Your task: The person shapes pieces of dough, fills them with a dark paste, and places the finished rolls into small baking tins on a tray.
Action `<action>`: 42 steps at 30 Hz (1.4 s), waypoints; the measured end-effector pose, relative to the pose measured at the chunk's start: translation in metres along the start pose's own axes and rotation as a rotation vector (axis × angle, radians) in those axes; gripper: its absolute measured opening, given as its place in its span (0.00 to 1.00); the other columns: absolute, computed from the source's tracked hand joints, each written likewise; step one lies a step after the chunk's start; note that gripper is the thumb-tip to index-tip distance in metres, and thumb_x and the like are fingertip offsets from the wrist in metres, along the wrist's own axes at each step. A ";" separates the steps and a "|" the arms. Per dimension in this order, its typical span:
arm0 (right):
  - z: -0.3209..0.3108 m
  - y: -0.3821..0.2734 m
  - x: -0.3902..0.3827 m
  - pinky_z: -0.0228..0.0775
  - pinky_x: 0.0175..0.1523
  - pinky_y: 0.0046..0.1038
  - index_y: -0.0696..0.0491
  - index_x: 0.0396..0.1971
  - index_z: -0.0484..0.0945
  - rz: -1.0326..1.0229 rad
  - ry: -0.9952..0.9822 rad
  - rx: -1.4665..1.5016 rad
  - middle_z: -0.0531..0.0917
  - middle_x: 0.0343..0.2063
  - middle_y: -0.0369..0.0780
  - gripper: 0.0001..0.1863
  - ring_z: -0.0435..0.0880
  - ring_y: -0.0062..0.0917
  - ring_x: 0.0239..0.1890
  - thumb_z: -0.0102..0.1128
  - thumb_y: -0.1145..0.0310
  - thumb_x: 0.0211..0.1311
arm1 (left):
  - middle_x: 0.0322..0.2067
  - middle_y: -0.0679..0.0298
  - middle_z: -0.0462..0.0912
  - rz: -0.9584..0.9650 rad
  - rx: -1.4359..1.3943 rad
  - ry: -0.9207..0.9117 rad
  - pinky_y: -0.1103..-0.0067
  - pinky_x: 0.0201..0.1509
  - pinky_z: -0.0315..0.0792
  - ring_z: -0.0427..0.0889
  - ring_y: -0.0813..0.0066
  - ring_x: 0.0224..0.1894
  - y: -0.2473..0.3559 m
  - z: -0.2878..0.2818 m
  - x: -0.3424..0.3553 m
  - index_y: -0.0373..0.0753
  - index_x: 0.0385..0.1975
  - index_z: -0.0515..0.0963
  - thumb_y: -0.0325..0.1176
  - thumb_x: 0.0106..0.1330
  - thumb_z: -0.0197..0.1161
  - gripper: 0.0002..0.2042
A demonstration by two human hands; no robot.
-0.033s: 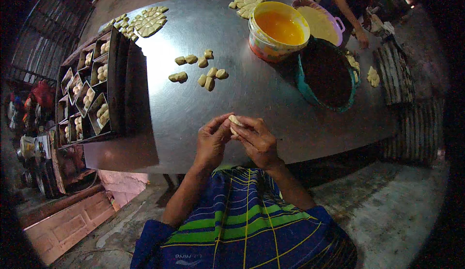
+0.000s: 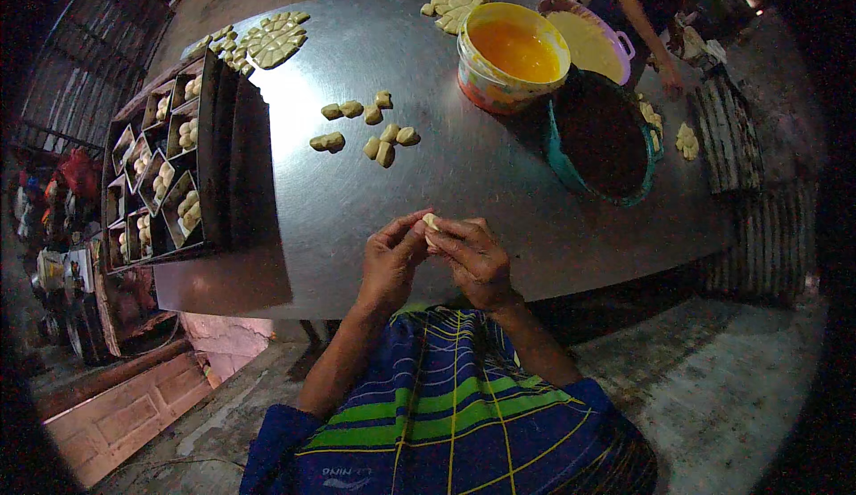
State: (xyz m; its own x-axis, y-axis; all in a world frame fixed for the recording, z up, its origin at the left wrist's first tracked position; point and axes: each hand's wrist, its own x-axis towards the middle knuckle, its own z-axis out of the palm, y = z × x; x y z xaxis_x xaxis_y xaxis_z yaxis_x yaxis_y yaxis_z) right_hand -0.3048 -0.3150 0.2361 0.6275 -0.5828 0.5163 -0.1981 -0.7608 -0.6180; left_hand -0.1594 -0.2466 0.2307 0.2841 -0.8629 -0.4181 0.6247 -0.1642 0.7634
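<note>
My left hand (image 2: 392,263) and my right hand (image 2: 473,259) meet above the near middle of the steel table (image 2: 446,183), fingers closed on a small pale piece of dough (image 2: 432,223). Ahead of them lie several loose dough pieces (image 2: 385,152), in two loose groups. To the right stand a white bucket of orange liquid (image 2: 513,45) and a teal tub with dark brown contents (image 2: 597,138).
At left is a crate (image 2: 152,156) of square tins holding dough balls. Flat dough clusters (image 2: 276,40) lie at the back. At upper right, another person's hand (image 2: 667,76) is beside a purple basin (image 2: 584,40). Corrugated metal pans (image 2: 727,129) sit at the right edge.
My fingertips shift very slightly around the dough. The other person's hand at upper right moves slightly.
</note>
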 end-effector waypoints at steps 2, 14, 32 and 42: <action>-0.007 0.002 0.005 0.76 0.40 0.29 0.52 0.44 0.83 -0.106 -0.020 -0.149 0.83 0.40 0.38 0.19 0.81 0.29 0.38 0.71 0.76 0.48 | 0.44 0.59 0.82 -0.016 0.012 -0.012 0.75 0.53 0.76 0.81 0.73 0.46 -0.002 0.001 -0.002 0.31 0.50 0.77 0.33 0.69 0.60 0.14; -0.012 0.001 0.012 0.75 0.41 0.27 0.55 0.31 0.86 0.462 -0.050 0.239 0.85 0.34 0.42 0.07 0.84 0.28 0.37 0.71 0.73 0.51 | 0.41 0.59 0.84 0.149 0.329 -0.110 0.76 0.52 0.77 0.82 0.73 0.45 -0.005 -0.003 -0.007 0.31 0.40 0.80 0.27 0.67 0.61 0.07; -0.011 0.036 -0.025 0.75 0.50 0.26 0.59 0.46 0.79 0.872 -0.359 0.575 0.84 0.44 0.40 0.17 0.84 0.22 0.41 0.68 0.77 0.54 | 0.42 0.59 0.81 -0.041 -0.113 -0.159 0.72 0.57 0.73 0.79 0.68 0.50 -0.057 -0.025 0.007 0.39 0.59 0.61 0.20 0.57 0.65 0.29; 0.040 0.063 -0.068 0.76 0.45 0.34 0.55 0.41 0.81 0.081 -0.275 -0.358 0.81 0.40 0.40 0.13 0.81 0.38 0.42 0.66 0.75 0.53 | 0.39 0.60 0.81 0.232 0.403 0.266 0.75 0.52 0.70 0.78 0.73 0.46 -0.049 -0.099 0.069 0.35 0.43 0.75 0.33 0.64 0.65 0.12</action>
State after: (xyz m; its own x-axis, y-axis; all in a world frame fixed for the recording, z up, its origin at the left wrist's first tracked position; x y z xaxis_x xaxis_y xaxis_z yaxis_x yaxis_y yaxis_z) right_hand -0.3296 -0.3117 0.1384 0.7663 -0.5839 0.2681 -0.4724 -0.7949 -0.3808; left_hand -0.0979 -0.2511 0.1156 0.5890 -0.7558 -0.2859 0.2094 -0.1990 0.9574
